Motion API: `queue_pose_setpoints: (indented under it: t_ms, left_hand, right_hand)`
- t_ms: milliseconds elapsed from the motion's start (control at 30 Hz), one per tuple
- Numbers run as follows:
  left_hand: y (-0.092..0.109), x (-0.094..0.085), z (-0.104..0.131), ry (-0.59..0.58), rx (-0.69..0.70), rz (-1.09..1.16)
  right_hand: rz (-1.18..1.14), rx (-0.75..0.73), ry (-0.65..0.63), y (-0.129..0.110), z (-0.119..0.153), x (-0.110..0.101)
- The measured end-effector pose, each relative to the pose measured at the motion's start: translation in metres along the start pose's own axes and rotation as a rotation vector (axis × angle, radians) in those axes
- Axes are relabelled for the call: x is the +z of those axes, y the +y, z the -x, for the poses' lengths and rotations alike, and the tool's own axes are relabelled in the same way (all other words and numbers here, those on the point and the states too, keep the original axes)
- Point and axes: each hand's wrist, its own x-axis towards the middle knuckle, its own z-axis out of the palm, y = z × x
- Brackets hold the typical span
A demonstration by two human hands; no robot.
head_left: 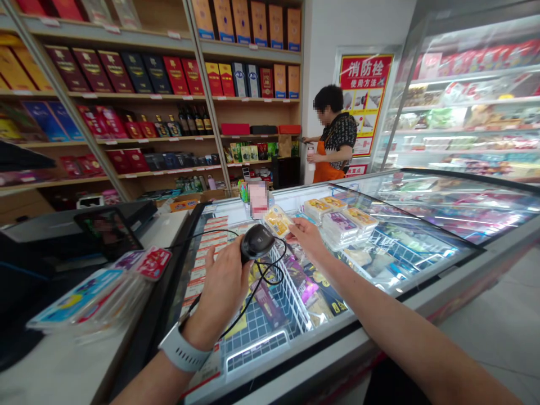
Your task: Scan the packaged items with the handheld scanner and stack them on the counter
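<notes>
My left hand (223, 287) is closed round a black barcode scanner (257, 243), whose cable loops down over the freezer's glass top. In my right hand (309, 239) I grip a yellow-and-white flat package (277, 221) by its right edge. The scanner's head is just left of and below this package, close to it. Right of my right hand, stacks of similar flat packages (341, 228) with yellow and purple labels rest on the glass. Behind the scanner stands a pinkish object (258, 198), blurred out in the picture.
A chest freezer (422, 292) with wire baskets under its glass extends to the right. On the left counter (97, 365) lie several flat packs (97, 292) near a dark screen (107, 230). Shelves of boxes (156, 73) line the back wall. A person in an orange apron (327, 163) stands beyond the freezer.
</notes>
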Motion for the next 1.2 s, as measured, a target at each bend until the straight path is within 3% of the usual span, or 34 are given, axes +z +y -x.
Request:
queue_pose_setpoints:
  t_ms: [1200]
  left_hand:
    - [0.0005,-0.0002,0.0018,0.029,0.05,-0.002]
  right_hand:
    - [0.016,0.016,-0.044,-0.0013,-0.0002,-0.0017]
